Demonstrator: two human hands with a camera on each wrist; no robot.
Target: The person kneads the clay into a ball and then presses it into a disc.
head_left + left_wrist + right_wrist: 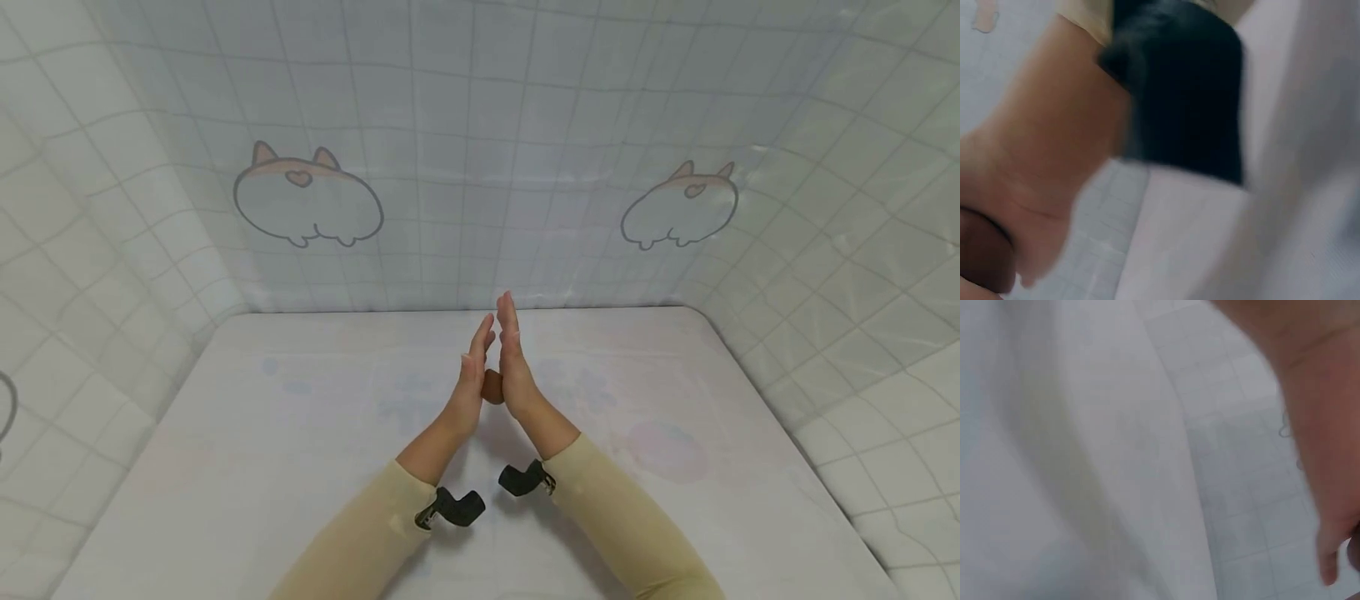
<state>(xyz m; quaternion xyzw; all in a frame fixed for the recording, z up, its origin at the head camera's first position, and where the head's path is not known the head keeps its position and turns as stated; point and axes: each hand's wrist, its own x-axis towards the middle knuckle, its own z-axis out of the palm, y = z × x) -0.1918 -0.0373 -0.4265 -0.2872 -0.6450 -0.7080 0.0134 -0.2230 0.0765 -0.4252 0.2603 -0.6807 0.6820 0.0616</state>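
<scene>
Between the two palms sits a small, rounded brown lump [492, 387] that looks like modelling clay. My left hand [470, 377] presses it from the left, its fingers straight and pointing away from me. From the other side my right hand [516, 373] presses with straight fingers, its fingertips reaching a little farther forward. The left wrist view has the lump [984, 253] against the palm near the heel of the hand. Only a dark sliver of the lump [1354, 553] enters the right wrist view. Much of its surface is hidden by the hands.
A pale, faintly patterned table [262, 433] lies under the arms. Around it hang white grid-patterned sheets [480, 167] with corgi drawings. Black wrist cameras [461, 508] stick out inward from both cream sleeves [367, 533], close to each other.
</scene>
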